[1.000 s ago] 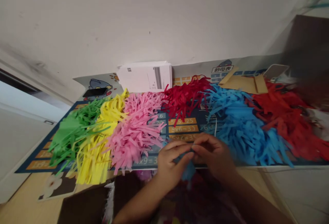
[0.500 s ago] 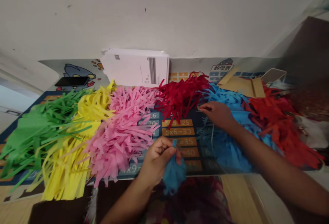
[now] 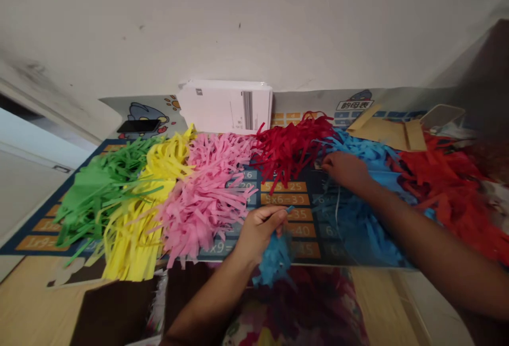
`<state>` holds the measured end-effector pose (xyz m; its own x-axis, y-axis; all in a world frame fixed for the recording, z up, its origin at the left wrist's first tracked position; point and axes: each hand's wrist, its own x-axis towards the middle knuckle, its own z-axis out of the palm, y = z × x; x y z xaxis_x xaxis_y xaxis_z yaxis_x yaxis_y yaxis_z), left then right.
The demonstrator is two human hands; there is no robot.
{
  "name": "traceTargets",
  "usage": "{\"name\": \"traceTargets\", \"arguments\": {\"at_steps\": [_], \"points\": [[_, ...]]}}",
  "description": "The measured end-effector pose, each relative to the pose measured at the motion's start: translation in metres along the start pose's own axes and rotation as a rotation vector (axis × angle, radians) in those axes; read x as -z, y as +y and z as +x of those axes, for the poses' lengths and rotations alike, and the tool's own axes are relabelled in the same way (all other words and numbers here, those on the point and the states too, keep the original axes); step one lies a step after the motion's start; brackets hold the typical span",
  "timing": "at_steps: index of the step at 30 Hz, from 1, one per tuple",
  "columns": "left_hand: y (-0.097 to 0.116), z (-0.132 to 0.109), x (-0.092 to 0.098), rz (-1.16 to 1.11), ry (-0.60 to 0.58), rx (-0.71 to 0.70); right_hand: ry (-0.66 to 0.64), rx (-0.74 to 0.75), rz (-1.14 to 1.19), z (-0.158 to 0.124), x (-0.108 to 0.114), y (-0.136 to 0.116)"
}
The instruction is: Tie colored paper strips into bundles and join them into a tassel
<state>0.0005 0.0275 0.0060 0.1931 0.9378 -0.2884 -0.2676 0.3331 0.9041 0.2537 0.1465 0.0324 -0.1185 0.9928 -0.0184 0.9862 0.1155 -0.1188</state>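
My left hand (image 3: 262, 229) pinches the top of a blue tissue-paper tassel (image 3: 275, 262), whose fringe hangs below the fingers at the table's front edge. Its small twisted tip pokes out above the thumb. Over the table, between the dark red fringe (image 3: 292, 144) and the blue fringe (image 3: 382, 182), my right hand (image 3: 345, 171) is closed at the fingertips. What those fingers hold, if anything, is too small to make out. A thin white string (image 3: 338, 205) shows just below that hand; whether it is held I cannot tell.
Green (image 3: 105, 176), yellow (image 3: 137, 229) and pink fringes (image 3: 207, 203) lie to the left, orange-red fringe (image 3: 449, 187) to the right. Behind are a phone (image 3: 140, 125), a white package (image 3: 226, 106) against the wall, and tan cardboard (image 3: 387, 130). A printed mat (image 3: 284, 187) covers the table.
The view has swung a little to the left. My left hand has turned the blue tassel, so its tip now points right. My right hand remains closed near the dark red fringe.
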Motion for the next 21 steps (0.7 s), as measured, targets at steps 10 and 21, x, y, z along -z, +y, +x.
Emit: {"name": "traceTargets", "arguments": {"at_steps": [10,21], "points": [[0.007,-0.018,-0.004,0.481,-0.041,-0.448,0.257,0.147,1.063,-0.141,-0.021,-0.076],[0.007,-0.026,-0.011,0.786,-0.107,-0.675,0.292,-0.066,1.139,-0.162,-0.037,-0.079]]}}
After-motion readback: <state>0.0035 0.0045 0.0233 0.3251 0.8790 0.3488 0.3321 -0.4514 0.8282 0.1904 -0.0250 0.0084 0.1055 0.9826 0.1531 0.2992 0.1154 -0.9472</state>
